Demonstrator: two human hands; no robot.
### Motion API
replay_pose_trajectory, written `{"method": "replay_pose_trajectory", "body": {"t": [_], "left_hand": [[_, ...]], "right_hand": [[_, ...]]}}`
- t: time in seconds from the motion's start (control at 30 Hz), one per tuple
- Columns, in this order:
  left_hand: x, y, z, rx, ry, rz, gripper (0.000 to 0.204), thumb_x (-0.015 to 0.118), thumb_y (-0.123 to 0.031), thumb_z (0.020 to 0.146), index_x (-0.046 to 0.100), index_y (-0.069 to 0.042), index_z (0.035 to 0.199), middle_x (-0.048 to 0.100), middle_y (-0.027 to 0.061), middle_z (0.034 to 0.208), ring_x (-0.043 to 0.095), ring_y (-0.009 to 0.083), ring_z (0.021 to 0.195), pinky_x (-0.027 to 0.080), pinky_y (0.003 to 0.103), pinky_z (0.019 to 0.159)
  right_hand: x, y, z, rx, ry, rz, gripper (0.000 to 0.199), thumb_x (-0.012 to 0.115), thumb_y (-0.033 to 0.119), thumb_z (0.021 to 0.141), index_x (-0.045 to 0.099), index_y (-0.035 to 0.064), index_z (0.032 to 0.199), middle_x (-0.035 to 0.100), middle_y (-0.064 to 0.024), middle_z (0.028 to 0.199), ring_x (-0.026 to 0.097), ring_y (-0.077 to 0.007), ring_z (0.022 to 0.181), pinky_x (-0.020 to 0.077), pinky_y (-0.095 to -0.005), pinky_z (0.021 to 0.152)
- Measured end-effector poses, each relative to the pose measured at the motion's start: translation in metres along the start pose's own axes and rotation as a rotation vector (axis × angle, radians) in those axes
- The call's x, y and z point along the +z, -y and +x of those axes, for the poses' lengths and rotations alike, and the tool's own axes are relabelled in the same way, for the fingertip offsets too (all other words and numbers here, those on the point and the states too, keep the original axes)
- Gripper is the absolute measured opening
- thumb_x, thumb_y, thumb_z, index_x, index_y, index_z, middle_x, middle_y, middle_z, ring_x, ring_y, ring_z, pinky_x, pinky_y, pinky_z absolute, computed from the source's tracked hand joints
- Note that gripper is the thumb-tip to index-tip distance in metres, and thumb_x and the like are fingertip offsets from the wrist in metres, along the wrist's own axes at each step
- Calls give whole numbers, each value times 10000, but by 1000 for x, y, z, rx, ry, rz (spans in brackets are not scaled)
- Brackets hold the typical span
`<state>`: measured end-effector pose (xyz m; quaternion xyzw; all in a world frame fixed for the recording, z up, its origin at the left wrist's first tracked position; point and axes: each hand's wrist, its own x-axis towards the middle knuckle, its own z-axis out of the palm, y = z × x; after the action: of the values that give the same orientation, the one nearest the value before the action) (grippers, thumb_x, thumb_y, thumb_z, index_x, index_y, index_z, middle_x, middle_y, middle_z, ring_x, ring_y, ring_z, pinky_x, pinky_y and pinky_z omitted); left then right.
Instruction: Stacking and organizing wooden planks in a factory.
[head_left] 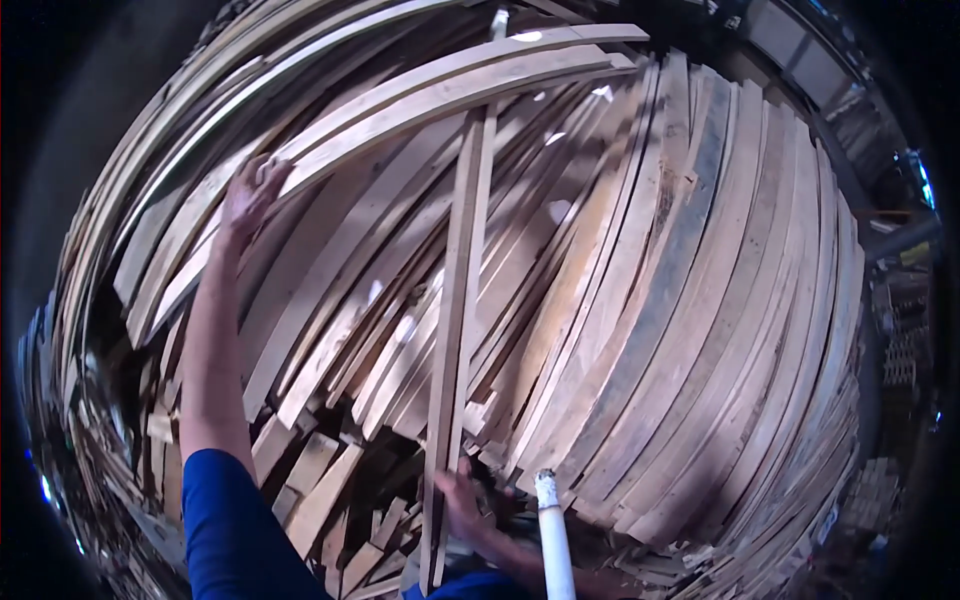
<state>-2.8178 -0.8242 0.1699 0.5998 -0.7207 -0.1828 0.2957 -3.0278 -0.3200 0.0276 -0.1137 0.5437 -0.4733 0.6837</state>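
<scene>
My left hand (252,200) reaches up at the left, its fingers curled over the edge of a long pale wooden board (420,105). Another pale board lies alongside that one, and both slant up to the right across the stack. Low in the middle, my right hand (464,505) is closed at the lower part of a narrow wooden plank (455,320). This plank stands nearly upright in the view, crossing over the other boards; its top end passes beneath the pale boards. Part of the right hand's fingers is hidden behind the plank.
Long boards (740,300) lie side by side in a big pile on the right. More stacked boards (190,130) curve along the left. Short offcuts (325,490) with cut ends lie at the lower left. A burning cigarette (555,545) juts up from the lower edge.
</scene>
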Motion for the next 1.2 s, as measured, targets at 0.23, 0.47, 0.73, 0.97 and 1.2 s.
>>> {"method": "replay_pose_trajectory", "body": {"t": [0.23,0.47,0.73,0.97,1.2], "left_hand": [[-11,62,35,132,213,94,758,554,-617,919,549,22,1327,622,212,1184,579,286,1119,428,331,971],[-14,77,8,652,55,623,258,476,-259,1020,562,-30,1100,540,199,837,554,374,884,440,488,826],[-30,11,-111,6,401,209,621,663,-474,860,517,4,1227,575,203,1050,570,355,1000,470,455,904],[-56,-81,-181,17,741,246,1291,721,-894,364,511,53,1216,629,231,1100,655,329,1017,528,442,905],[12,-74,-269,-360,720,-294,842,750,-649,752,550,50,1176,693,137,903,677,261,809,536,374,691]], "right_hand": [[8,-2,4,42,92,154,377,595,314,921,516,37,1163,656,-77,876,646,-163,763,520,-315,697],[31,-3,-2,55,58,270,446,620,428,939,626,-8,1030,643,-57,828,621,-145,719,507,-273,652],[67,17,-25,87,210,578,441,554,424,980,594,-12,1034,600,-82,813,594,-181,700,492,-300,663],[55,55,-59,187,440,811,516,521,519,981,566,17,1093,608,-81,892,615,-187,766,518,-329,717],[34,72,-49,20,266,518,447,537,466,991,582,22,1026,598,-62,823,603,-170,683,486,-298,640]]}}
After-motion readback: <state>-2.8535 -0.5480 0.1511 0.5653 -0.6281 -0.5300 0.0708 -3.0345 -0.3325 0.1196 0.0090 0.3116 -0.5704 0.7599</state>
